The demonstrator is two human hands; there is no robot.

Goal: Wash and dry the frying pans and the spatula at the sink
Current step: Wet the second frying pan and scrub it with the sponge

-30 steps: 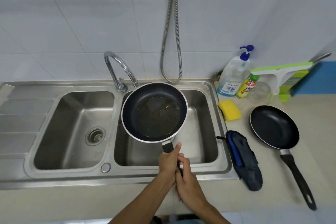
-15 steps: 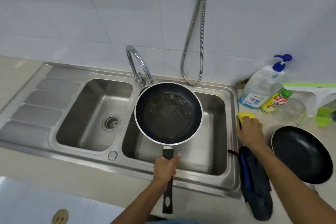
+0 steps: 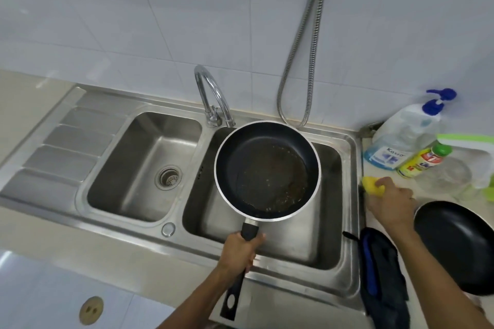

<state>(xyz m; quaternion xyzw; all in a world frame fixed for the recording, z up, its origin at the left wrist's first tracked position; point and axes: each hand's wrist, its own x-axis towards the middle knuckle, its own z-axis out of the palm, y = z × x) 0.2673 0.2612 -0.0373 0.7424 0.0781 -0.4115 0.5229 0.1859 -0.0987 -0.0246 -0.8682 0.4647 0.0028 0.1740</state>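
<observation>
Gripping the handle, left hand [image 3: 238,251] holds greasy pan [image 3: 267,171] ahead; right hand [image 3: 387,203] pinches sponge [image 3: 370,186].

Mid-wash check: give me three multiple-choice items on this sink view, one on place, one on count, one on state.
1. The dirty pan is held over: A left basin; B draining board; C right basin.
2. Frying pans in view: A one; B two; C three.
3. The right hand: A grips the yellow sponge; B lies flat; C holds a bottle.
Answers: C, it hangs right of the tap in the left hand; B, a second pan lies beside the right hand; A, its fingers curl round the sponge.
</observation>
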